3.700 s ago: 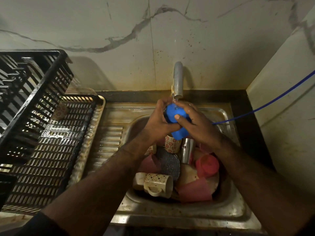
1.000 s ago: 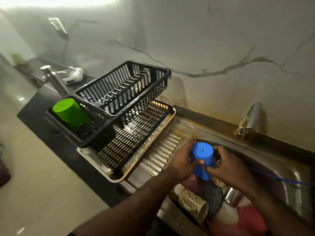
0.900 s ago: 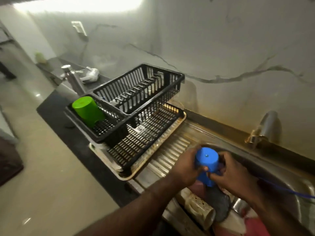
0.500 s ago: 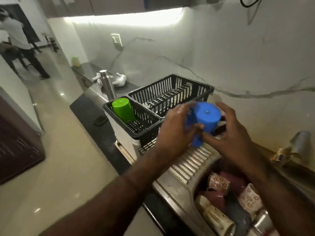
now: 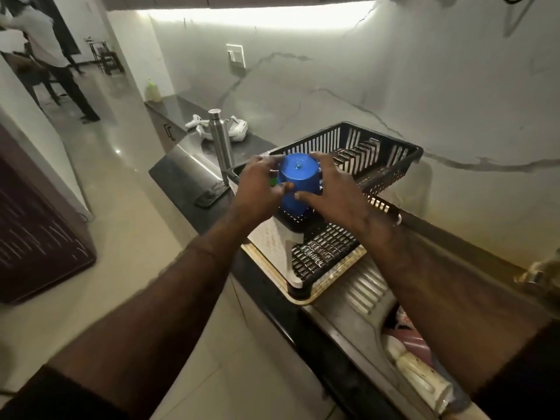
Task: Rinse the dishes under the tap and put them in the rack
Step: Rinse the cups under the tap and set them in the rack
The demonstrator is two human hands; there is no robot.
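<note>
Over the near compartment of the rack (image 5: 378, 165), the blue cup (image 5: 298, 180) was held upside down, base uppermost. It was gripped on opposite sides by the left hand (image 5: 257, 189) and the right hand (image 5: 333, 192), fingers curled round the wall. The cup was judged light, rigid plastic, and likely wet and slippery. A hold on the side wall near the rim was judged most secure for lowering.
</note>
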